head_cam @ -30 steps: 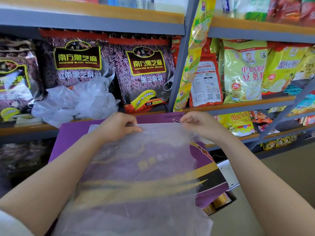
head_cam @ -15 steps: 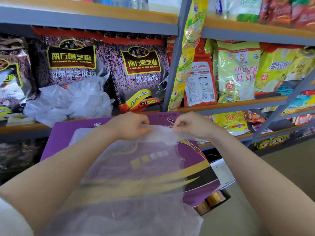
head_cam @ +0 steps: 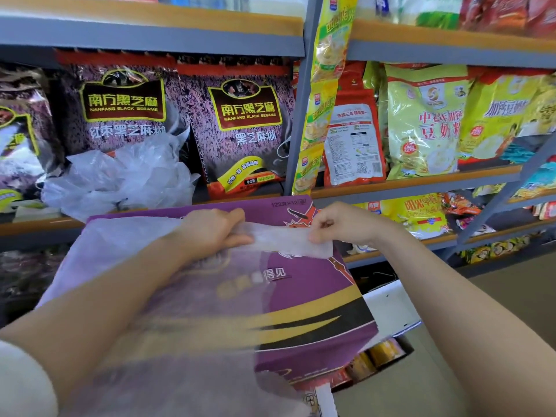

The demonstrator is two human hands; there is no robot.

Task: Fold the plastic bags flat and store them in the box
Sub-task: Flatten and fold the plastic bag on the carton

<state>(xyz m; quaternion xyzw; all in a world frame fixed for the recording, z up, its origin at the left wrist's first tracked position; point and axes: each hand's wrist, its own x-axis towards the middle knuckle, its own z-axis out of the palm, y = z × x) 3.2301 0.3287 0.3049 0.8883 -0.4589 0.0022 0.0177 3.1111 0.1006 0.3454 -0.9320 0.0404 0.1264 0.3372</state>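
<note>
The shelving unit (head_cam: 168,34) is filling the upper half of the frame, and it is sitting slightly lower and further left in view than half a second ago. Dark sesame packets (head_cam: 243,127) are standing at upper centre, and yellow soy-milk packets (head_cam: 421,121) are standing at upper right.

The purple box (head_cam: 316,299) is lying across the centre of the frame, its far edge just below the shelf board. More of its printed lid is now showing at centre right than in the earlier frame.

You are holding the translucent plastic bag (head_cam: 186,341) spread over the box, from centre frame down to the lower left. Its right edge is now lying further left, and its top edge is bunching into a narrow white band between your hands.

A heap of crumpled plastic bags (head_cam: 120,179) is resting on the shelf at centre left, well apart from the bag in your hands.

Your left hand (head_cam: 210,230) is gripping the bag's top edge at centre frame, fingers curled over it. Your right hand (head_cam: 340,224) is pinching the same edge just right of centre. The hands are now closer together than a second ago, though not touching.
</note>
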